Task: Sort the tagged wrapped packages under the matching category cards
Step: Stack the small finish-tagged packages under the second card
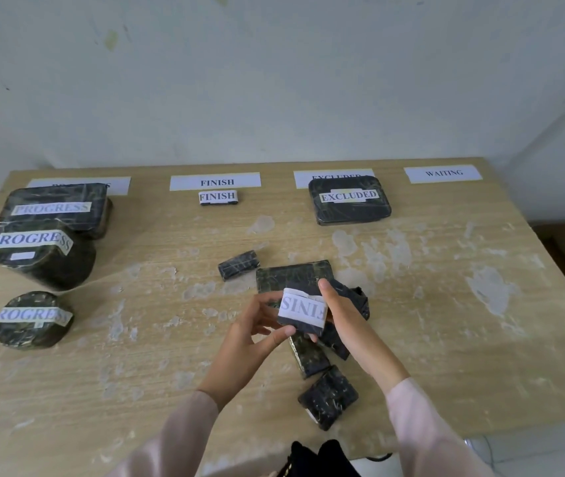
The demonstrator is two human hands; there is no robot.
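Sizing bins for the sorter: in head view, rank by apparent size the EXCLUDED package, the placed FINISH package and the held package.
1. EXCLUDED package, clearly largest.
2. Held package, in both hands (left hand, right hand); nearer the camera, so unsure.
3. Placed FINISH package, smallest as seen, but farther away.

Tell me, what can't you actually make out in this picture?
- Far-left category card, head view: wording covered by the PROGRESS package.
- EXCLUDED card: lettering half hidden by the EXCLUDED package.
- Loose packages in the middle: tags not visible.
- Held package: tag upside down, partly covered by fingers.
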